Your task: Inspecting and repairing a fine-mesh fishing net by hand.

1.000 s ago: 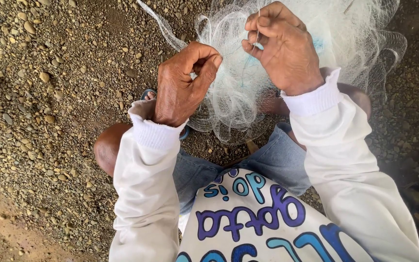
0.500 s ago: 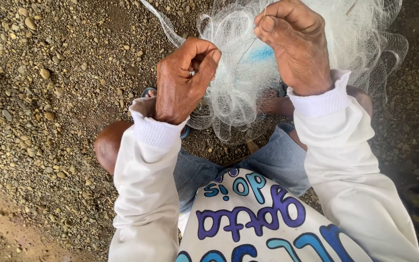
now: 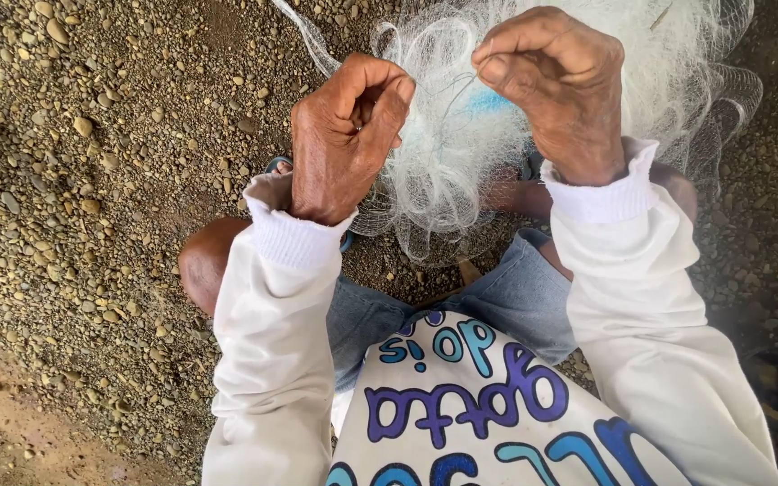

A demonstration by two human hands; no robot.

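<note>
— What were the 2 hands busy with at that moment?

— Fine work on the fishing net [image 3: 443, 180]. The left hand [image 3: 339, 144] was curled almost to a fist, thumb pressed against the bent forefinger, pinching a bit of mesh. The right hand [image 3: 556, 90] was closed narrow too, its fingertips [image 3: 493, 70] nipping a thin strand [image 3: 455, 88] that ran down toward the left.

— So which step was it, in your judgement?

— Picking through or tying the mesh, I'd say, with 1 short stretch held taut between the 2 pinches. Whether there was a knot in there, I couldn't tell; the thread was too fine.

— And what would the next move have called for?

— A steady left pinch as the anchor, and small, careful pulls from the right, since loose loops hung all around and could snag.

— Where did the net lie relative to the hands?

— Bunched directly under and between them, pale and billowy. It spread past the right hand toward the upper edge and draped down over the feet. A light blue patch [image 3: 488, 101] showed through it just below the right fingers, though what it was I couldn't make out.

— And around them?

— Gravel ground [image 3: 92, 180] everywhere, a bare knee [image 3: 202, 265] beneath the left sleeve [image 3: 272, 297], and jeans [image 3: 515, 297] lower down.
</note>
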